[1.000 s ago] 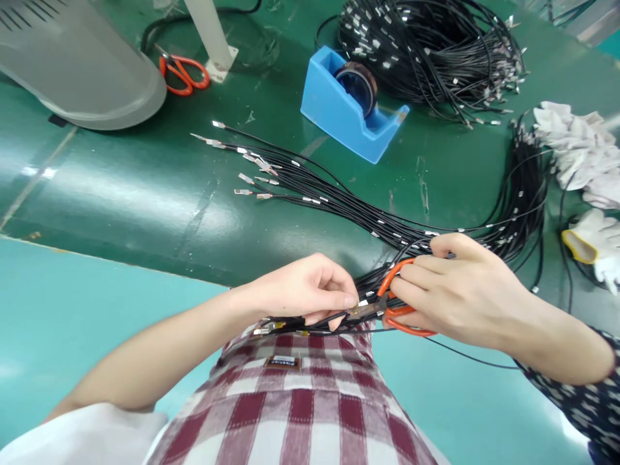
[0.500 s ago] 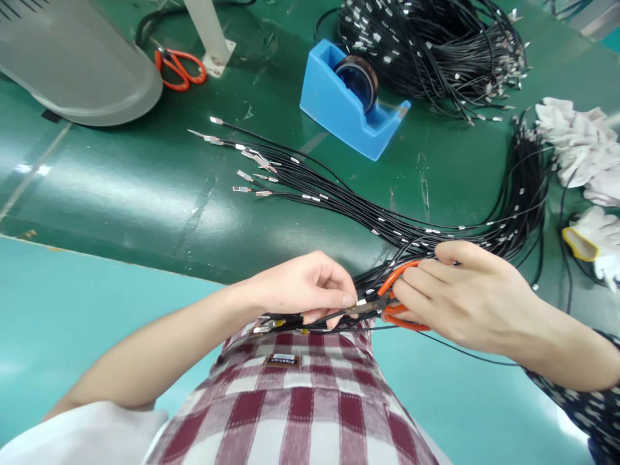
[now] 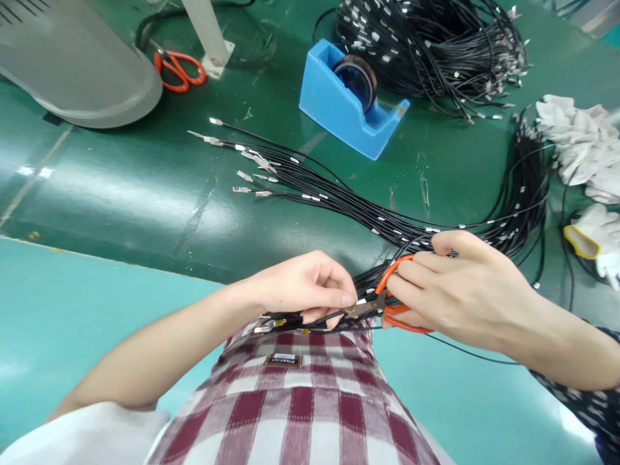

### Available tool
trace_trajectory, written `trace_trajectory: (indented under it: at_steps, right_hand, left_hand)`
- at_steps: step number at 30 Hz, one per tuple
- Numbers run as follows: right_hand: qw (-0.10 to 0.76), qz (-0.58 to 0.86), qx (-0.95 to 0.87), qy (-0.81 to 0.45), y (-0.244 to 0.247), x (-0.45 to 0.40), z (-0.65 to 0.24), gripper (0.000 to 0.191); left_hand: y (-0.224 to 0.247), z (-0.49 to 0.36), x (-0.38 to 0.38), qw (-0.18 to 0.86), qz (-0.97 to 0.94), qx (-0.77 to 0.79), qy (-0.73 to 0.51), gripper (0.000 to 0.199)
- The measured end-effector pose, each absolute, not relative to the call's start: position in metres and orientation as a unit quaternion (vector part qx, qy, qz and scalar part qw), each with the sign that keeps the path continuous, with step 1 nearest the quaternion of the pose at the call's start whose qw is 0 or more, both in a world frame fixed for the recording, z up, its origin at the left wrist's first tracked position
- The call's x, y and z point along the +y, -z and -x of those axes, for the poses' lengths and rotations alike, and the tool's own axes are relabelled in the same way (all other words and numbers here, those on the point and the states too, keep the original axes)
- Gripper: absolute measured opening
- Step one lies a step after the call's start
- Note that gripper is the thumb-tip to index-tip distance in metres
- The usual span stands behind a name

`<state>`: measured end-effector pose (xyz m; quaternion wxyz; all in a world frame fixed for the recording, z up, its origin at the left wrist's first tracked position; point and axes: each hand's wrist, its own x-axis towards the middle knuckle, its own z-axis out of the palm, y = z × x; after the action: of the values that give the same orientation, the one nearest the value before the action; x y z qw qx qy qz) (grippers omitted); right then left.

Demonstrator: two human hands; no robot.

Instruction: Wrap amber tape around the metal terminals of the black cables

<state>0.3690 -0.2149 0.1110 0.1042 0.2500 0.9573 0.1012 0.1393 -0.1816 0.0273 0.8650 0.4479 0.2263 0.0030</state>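
Observation:
My left hand [image 3: 314,287] is closed on a black cable near the table's front edge, thumb and forefinger pinched together. My right hand [image 3: 448,287] grips orange-handled scissors [image 3: 396,274], whose blades point left and reach the cable beside my left fingertips. Under and around both hands lies a bundle of black cables [image 3: 375,278], with metal-tipped ends [image 3: 264,328] over the checked apron [image 3: 300,400]. Behind them, more black cables [image 3: 339,194] fan out to the left across the green table [image 3: 169,213], bearing small white labels.
A blue tape dispenser [image 3: 339,106] stands behind the cables. A large cable coil [image 3: 436,51] lies at the back right, white gloves [image 3: 581,139] at the right. Second orange scissors [image 3: 179,70] rest near a white post [image 3: 208,32] and grey device [image 3: 82,64].
The scissors' handles have spread slightly apart in my right hand, which has shifted a little up and left. My left hand has stayed in place.

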Motion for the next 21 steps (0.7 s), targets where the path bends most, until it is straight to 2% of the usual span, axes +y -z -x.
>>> trace_trajectory:
  at_steps: [13,21]
  right_hand:
    - [0.091,-0.229,0.963,-0.112,-0.108,-0.214,-0.37,0.038]
    - [0.017,-0.242,0.97,-0.002,-0.088,-0.206,-0.38,0.043]
  left_hand:
    - [-0.023,-0.141,-0.181,0.874,-0.434,0.217,0.005,0.017]
    - [-0.022,-0.141,-0.187,0.872,-0.432,0.229,-0.014,0.02]
